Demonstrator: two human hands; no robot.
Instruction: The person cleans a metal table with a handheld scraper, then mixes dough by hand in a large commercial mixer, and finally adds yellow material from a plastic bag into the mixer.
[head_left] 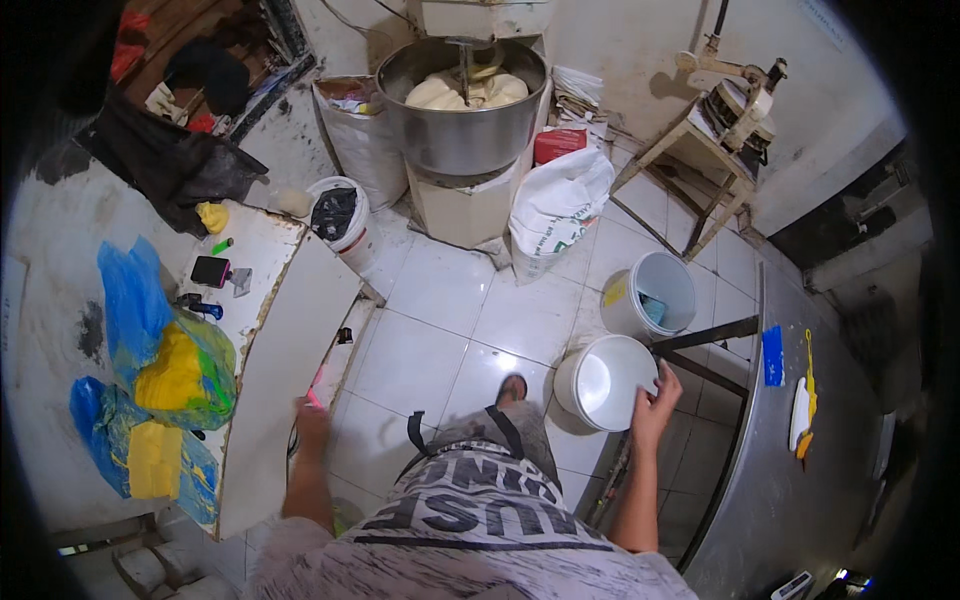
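My left hand [312, 425] hangs beside the white worktable with its fingers curled. A thin bright pink thing [316, 388] shows at its fingertips; its kind is too small to make out. My right hand [655, 405] is at the right rim of a white bucket [592, 388], thumb and forefinger apart; nothing shows between them. The bucket's mouth faces up, and its inside looks bare. Behind it stands a second white bucket [617, 300] with a blue-green thing [652, 307] inside.
Ahead, a mixer bowl [445, 140] holds pale dough [450, 92], between white sacks [560, 205]. The worktable [285, 330] bears yellow blocks in blue plastic [175, 375]. At right is a metal table [790, 480] with yellow and white tools. A black-lined bucket [350, 235] stands ahead left.
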